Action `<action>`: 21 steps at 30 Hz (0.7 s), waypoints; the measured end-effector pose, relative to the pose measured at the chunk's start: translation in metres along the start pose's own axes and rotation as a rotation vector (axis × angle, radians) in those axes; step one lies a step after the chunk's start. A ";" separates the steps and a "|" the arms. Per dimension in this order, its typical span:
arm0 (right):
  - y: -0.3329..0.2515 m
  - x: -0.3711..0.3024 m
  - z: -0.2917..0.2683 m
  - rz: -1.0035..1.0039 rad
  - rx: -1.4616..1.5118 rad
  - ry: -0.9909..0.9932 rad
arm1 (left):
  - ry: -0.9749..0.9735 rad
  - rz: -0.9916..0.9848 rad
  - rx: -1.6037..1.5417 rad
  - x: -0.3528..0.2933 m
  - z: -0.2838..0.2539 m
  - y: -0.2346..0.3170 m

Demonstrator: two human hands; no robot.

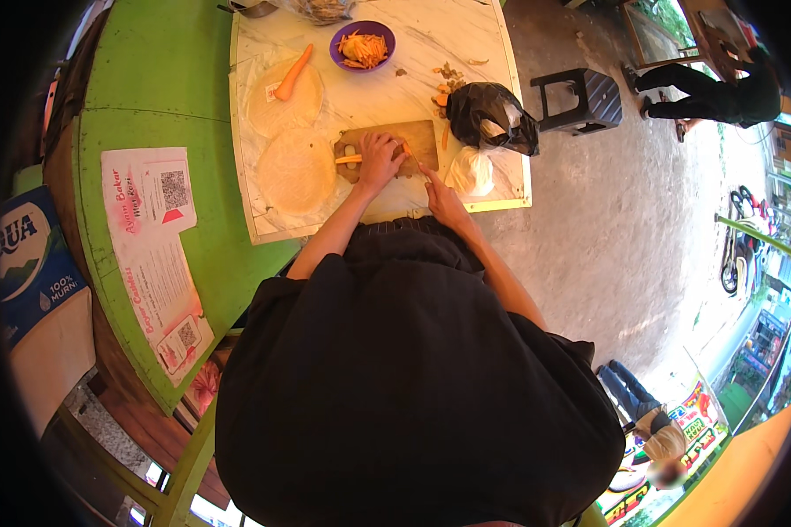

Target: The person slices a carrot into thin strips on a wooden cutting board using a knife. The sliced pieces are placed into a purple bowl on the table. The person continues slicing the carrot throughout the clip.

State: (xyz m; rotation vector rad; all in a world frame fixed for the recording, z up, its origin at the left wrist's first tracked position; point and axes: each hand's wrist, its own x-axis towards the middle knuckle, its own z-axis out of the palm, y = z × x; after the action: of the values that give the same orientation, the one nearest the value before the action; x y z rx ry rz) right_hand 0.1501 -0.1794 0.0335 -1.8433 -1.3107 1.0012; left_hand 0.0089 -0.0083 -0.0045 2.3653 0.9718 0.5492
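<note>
On the marble-patterned table (387,97) lies a wooden cutting board (423,136). My left hand (380,160) presses down on a carrot (350,159) there, fingers curled round it. One end of the carrot pokes out left of the hand, and orange shows by the fingertips. In my right hand (446,200) is a knife (420,164), its blade close to the carrot's right end. Beyond the board, a purple bowl (336,54) holds carrot strips (365,51). A whole carrot (297,70) rests on a round tan plate (262,104) at the left.
A second tan plate (294,184) lies left of the board. To the right are a black plastic bag (470,110), a pale bundle (473,171) and scattered peelings (449,75). A dark stool (589,101) stands beyond the table's right edge; people are farther off.
</note>
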 end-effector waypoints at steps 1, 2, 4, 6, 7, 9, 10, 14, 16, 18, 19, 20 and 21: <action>0.000 0.001 0.000 -0.019 -0.010 -0.002 | -0.006 -0.006 -0.007 0.000 -0.001 0.001; 0.006 0.006 0.000 -0.064 -0.029 0.005 | -0.002 -0.004 -0.005 0.004 0.000 0.000; 0.016 0.015 0.002 -0.115 -0.060 0.009 | 0.004 -0.002 -0.001 0.011 0.001 -0.002; 0.011 0.016 0.001 -0.083 -0.070 -0.007 | 0.001 -0.004 0.003 0.010 0.003 -0.004; 0.009 0.016 0.000 -0.048 -0.071 -0.018 | -0.001 -0.005 0.005 0.009 0.004 -0.006; 0.002 0.015 -0.002 0.016 -0.066 -0.038 | -0.007 -0.014 -0.003 0.009 0.004 -0.006; -0.002 0.016 -0.002 0.047 -0.064 -0.048 | -0.010 -0.018 -0.006 0.009 0.004 -0.006; 0.016 0.017 0.009 0.082 -0.036 -0.037 | -0.008 -0.020 -0.020 0.009 0.003 -0.003; 0.019 0.017 0.012 0.096 -0.039 -0.037 | -0.008 -0.032 -0.022 0.009 0.003 -0.002; 0.020 0.013 0.012 0.068 0.003 -0.022 | -0.015 -0.046 -0.011 0.008 0.002 -0.001; 0.020 0.012 0.012 0.054 0.024 -0.016 | -0.019 -0.054 -0.005 0.009 0.002 -0.001; 0.025 0.012 0.013 0.031 0.004 -0.008 | -0.010 -0.049 -0.008 0.009 0.002 -0.001; 0.032 0.011 0.016 0.010 -0.016 -0.001 | -0.004 -0.044 -0.013 0.008 0.002 -0.001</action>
State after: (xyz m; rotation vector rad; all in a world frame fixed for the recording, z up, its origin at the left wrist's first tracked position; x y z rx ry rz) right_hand 0.1533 -0.1770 -0.0035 -1.8630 -1.3148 0.9996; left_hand 0.0153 -0.0024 -0.0057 2.3272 1.0134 0.5322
